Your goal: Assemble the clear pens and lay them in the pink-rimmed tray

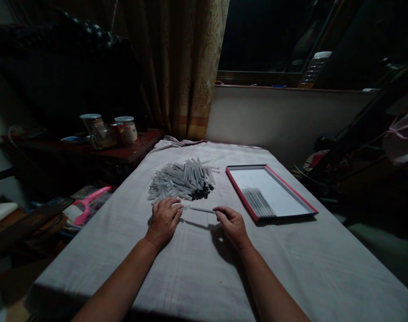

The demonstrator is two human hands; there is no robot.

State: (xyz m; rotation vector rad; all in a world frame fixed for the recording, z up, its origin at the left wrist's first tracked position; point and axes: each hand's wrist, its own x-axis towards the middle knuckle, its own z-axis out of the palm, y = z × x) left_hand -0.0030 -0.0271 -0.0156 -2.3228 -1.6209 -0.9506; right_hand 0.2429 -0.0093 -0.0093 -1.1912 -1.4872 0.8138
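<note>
A slim grey pen [203, 209] lies level between my hands above the cloth. The thumb and fingers of my right hand [232, 226] pinch its right end. My left hand [163, 219] is closed at the other end, its fingertips on a small translucent piece, perhaps a pen cap [185, 207], at or close to the pen's tip; I cannot tell whether they are joined. Just beyond my left hand is a heap of translucent pen parts [177, 176], with small black pieces [202, 192] at its near right edge. To the right, a row of pens [257, 202] lies inside a shallow red-edged box [241, 194].
A pale cloth covers the table [190, 277]. Left of it, a dark red side table [133, 153] holds two lidded jars [126, 129]. A pink plastic item [86, 205] lies lower left. Behind are a curtain [193, 89] and a window sill with a clear plastic jar [314, 69].
</note>
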